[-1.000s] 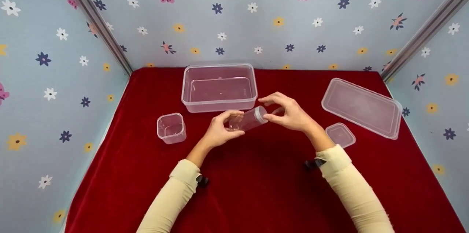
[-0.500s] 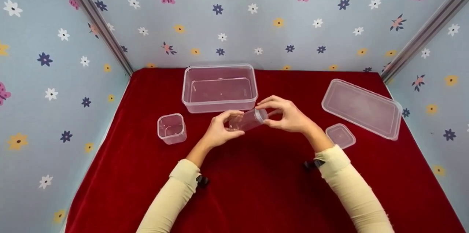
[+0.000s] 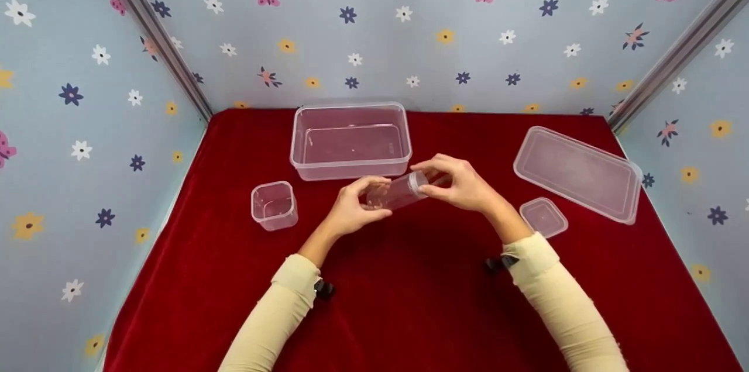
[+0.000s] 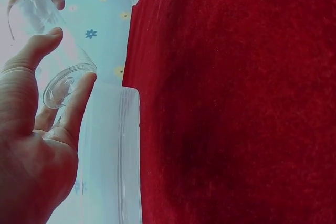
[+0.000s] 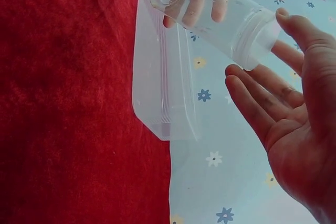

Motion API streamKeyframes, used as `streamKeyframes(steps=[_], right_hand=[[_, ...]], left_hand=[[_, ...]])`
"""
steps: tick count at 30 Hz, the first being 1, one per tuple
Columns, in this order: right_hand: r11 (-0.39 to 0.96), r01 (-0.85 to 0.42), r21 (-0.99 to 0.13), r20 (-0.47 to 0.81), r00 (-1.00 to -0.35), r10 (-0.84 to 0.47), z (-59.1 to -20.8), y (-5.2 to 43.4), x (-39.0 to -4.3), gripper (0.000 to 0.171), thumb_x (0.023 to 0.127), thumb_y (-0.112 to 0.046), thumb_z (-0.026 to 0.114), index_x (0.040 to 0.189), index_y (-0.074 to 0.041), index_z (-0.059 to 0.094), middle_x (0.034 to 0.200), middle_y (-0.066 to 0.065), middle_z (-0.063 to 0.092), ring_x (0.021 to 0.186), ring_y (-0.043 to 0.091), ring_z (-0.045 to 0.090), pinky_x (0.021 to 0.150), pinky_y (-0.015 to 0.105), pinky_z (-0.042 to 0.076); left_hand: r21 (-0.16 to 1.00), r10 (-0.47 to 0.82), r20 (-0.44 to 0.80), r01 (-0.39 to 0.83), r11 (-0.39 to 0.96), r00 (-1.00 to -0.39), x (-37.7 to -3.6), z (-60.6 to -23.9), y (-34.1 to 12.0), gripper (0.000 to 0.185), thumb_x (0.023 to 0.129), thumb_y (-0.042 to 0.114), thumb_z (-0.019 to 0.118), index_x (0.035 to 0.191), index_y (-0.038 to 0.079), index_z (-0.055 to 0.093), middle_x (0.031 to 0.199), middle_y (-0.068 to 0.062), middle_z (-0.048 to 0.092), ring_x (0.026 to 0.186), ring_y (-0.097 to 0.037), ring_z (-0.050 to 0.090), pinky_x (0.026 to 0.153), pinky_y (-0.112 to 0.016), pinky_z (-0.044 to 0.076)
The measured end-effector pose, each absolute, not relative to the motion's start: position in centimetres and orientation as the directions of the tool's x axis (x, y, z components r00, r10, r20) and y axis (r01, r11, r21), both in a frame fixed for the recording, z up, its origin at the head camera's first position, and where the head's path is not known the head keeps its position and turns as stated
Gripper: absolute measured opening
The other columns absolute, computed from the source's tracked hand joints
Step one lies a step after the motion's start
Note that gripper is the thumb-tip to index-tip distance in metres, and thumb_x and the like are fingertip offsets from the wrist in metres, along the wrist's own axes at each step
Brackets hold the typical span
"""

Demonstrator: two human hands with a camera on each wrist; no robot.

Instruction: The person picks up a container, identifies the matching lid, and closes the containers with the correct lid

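A clear plastic jar (image 3: 399, 192) is held tilted above the cloth, its whitish translucent lid (image 3: 415, 181) end up and to the right. My left hand (image 3: 353, 208) grips the jar around its base, thumb on the near side and fingers on the far side. At the other end my right hand (image 3: 462, 186) holds the lid between thumb and fingers. The right wrist view shows the see-through jar (image 5: 223, 17) with the right thumb at one edge of the lid (image 5: 254, 40) and fingertips at the other. No contents show inside.
Behind the hands stands a large rectangular clear container (image 3: 351, 171), uncovered. A small square container (image 3: 278, 221) sits to the left. On the right lie a large rectangular lid (image 3: 576, 173) and a small square lid (image 3: 544, 217). Patterned walls (image 3: 380, 27) enclose the red cloth (image 3: 409, 302).
My right hand's fingers have come in around the lid from just off it and have turned slightly over it. The left hand and the jar have stayed nearly in place.
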State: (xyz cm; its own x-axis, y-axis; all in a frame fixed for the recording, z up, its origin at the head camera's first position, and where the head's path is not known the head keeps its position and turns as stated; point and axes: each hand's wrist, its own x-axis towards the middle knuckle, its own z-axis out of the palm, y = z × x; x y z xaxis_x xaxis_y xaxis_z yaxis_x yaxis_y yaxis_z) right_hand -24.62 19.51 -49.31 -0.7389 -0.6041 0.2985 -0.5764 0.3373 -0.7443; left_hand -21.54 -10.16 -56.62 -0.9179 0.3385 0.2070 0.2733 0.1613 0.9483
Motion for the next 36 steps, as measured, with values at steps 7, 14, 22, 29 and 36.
streamKeyframes(steps=[7,14,22,29,36], right_hand=[[0.265,-0.571,-0.777,0.341,-0.736,-0.585,-49.45,19.81,-24.72,0.053,0.093,-0.004,0.091,0.144,-0.002,0.074,0.141,0.024,0.072,0.130,0.032,0.072,0.096,0.054,0.070],[0.229,-0.596,-0.769,0.358,-0.699,-0.619,-49.35,19.74,-24.63,0.046,0.092,-0.002,0.089,0.137,-0.004,0.079,0.141,0.024,0.072,0.131,0.015,0.068,0.096,0.053,0.070],[0.257,-0.604,-0.755,0.348,-0.701,-0.623,-49.39,19.61,-24.65,0.039,0.094,-0.001,0.086,0.132,-0.004,0.080,0.130,0.020,0.075,0.119,0.025,0.074,0.090,0.047,0.072],[0.323,-0.599,-0.732,0.326,-0.725,-0.606,-49.49,19.49,-24.62,0.037,0.100,-0.008,0.084,0.136,-0.007,0.077,0.126,0.017,0.075,0.111,0.037,0.078,0.087,0.028,0.068],[0.271,-0.597,-0.755,0.348,-0.716,-0.606,-49.53,19.43,-24.54,0.046,0.097,-0.006,0.087,0.141,0.000,0.075,0.139,0.021,0.072,0.126,0.038,0.074,0.093,0.049,0.071]], left_hand=[[0.944,0.334,0.213,0.282,0.174,-0.918,-21.65,-56.60,-10.46,0.061,0.085,-0.002,0.095,0.142,0.003,0.073,0.139,-0.023,0.078,0.128,-0.037,0.076,0.093,-0.033,0.070],[0.941,0.338,0.219,0.290,0.176,-0.915,-21.68,-56.46,-10.46,0.061,0.086,-0.001,0.095,0.142,0.003,0.073,0.138,-0.024,0.078,0.127,-0.037,0.076,0.094,-0.035,0.071],[0.940,0.341,0.209,0.285,0.189,-0.916,-21.66,-56.29,-10.38,0.062,0.086,-0.002,0.095,0.143,0.002,0.072,0.140,-0.023,0.077,0.128,-0.035,0.075,0.094,-0.033,0.070],[0.933,0.334,0.229,0.304,0.192,-0.914,-21.61,-56.09,-10.34,0.060,0.086,0.000,0.095,0.142,0.002,0.073,0.137,-0.024,0.077,0.127,-0.039,0.075,0.094,-0.037,0.071],[0.931,0.328,0.237,0.311,0.193,-0.914,-21.61,-56.47,-10.44,0.059,0.086,0.000,0.096,0.141,0.002,0.074,0.136,-0.024,0.078,0.126,-0.039,0.076,0.093,-0.037,0.071]])
